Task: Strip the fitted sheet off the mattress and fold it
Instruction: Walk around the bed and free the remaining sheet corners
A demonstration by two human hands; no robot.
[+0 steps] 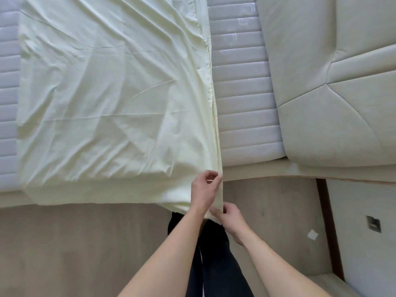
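Note:
The pale yellow-green fitted sheet (111,99) lies folded lengthwise on the grey ribbed mattress (242,103), its near end draped over the bed's front edge. My left hand (204,191) pinches the sheet's right edge at the bed's front edge. Just below it, my right hand (230,219) pinches the hanging near-right corner of the same edge. The two hands are close together, one above the other along the fold.
A cream padded headboard (334,93) stands to the right of the mattress. Wood-look floor (75,249) spreads in front of the bed. A white wall with a small metal plate (374,224) and a scrap of paper (312,234) is at the right. My dark trousers (216,264) show below.

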